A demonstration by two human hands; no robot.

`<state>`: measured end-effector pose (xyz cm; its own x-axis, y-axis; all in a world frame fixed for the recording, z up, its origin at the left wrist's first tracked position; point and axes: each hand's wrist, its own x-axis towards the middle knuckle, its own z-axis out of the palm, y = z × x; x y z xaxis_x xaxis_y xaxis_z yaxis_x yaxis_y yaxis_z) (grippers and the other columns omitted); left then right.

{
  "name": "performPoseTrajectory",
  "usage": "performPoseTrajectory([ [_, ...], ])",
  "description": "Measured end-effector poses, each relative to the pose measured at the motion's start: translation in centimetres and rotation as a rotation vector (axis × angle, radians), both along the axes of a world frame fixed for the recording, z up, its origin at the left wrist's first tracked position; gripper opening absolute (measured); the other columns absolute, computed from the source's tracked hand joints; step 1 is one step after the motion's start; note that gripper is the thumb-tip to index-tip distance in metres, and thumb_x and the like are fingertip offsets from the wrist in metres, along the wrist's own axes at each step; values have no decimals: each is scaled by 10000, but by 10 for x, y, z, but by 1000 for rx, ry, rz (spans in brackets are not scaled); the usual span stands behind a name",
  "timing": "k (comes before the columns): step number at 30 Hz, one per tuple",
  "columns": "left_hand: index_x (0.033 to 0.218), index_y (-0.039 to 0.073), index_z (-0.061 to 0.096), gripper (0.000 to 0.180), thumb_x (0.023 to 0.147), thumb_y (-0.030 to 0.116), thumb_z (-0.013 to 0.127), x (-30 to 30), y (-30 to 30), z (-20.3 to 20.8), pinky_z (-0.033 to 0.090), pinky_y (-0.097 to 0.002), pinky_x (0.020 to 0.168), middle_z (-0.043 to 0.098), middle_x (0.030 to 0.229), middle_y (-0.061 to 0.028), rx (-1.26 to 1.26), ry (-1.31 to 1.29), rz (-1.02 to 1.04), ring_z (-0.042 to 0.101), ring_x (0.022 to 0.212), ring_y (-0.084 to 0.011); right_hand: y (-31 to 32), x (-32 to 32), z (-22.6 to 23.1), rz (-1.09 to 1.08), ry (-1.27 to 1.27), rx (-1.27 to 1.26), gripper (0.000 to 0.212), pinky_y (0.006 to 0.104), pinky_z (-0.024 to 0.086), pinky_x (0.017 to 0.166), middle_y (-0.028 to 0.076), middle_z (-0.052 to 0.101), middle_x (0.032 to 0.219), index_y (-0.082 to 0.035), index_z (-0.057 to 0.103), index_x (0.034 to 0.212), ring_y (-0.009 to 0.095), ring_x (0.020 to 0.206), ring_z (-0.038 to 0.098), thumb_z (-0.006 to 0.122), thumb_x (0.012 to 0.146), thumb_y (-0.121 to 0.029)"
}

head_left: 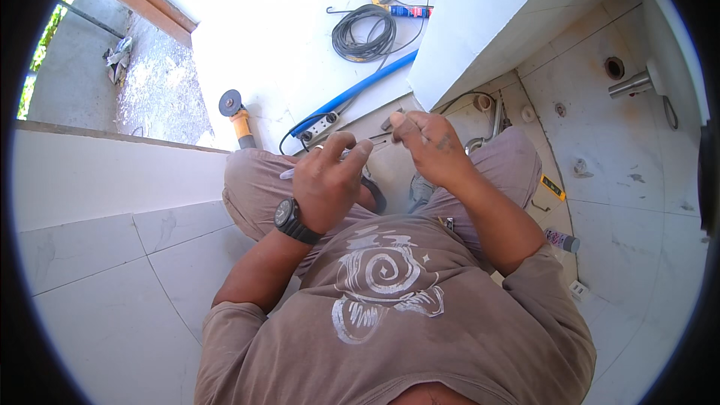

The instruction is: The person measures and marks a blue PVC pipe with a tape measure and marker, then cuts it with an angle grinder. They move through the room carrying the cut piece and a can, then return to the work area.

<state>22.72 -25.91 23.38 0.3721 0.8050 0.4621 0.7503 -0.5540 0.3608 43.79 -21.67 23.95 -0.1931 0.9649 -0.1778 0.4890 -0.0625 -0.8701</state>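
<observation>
In front of my lap, my left hand (328, 178) is closed around a slim tool with a pale, translucent end (287, 174) that sticks out on its left side. A thin dark shaft (379, 136) shows between the hands; whether it belongs to that tool, I cannot tell. Beside it, slightly farther off, my right hand (435, 148) is closed in a pinch. A small grey piece (391, 118) shows at its fingertips, mostly covered by the fingers. Both hands are raised above my folded legs.
Beyond my hands lie a white power strip (318, 126), a blue pipe (375, 82) and a coil of dark cable (346, 39). An angle grinder (241, 126) stands by my left knee. To my right are a yellow tool (553, 187), a can (561, 240) and the tiled wall (619, 157).
</observation>
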Motion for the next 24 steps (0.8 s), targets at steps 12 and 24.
performPoseTrajectory([
  [12, 1072, 89, 716, 266, 820, 4, 705, 1, 3, 7, 539, -378, 622, 635, 949, -71, -126, -190, -27, 680, 721, -259, 1, 10, 3, 301, 54, 433, 158, 420, 514, 768, 147, 671, 935, -49, 691, 953, 325, 864, 654, 722, 916, -200],
  [24, 1107, 100, 694, 405, 716, -8, 698, 0, 2, 0, 538, -372, 598, 630, 1002, -71, -22, -38, -43, 669, 684, -262, -9, -3, -6, 125, -18, 82, 332, 387, 480, 731, 160, 623, 792, 26, 619, 920, 271, 756, 597, 582, 1011, -291],
])
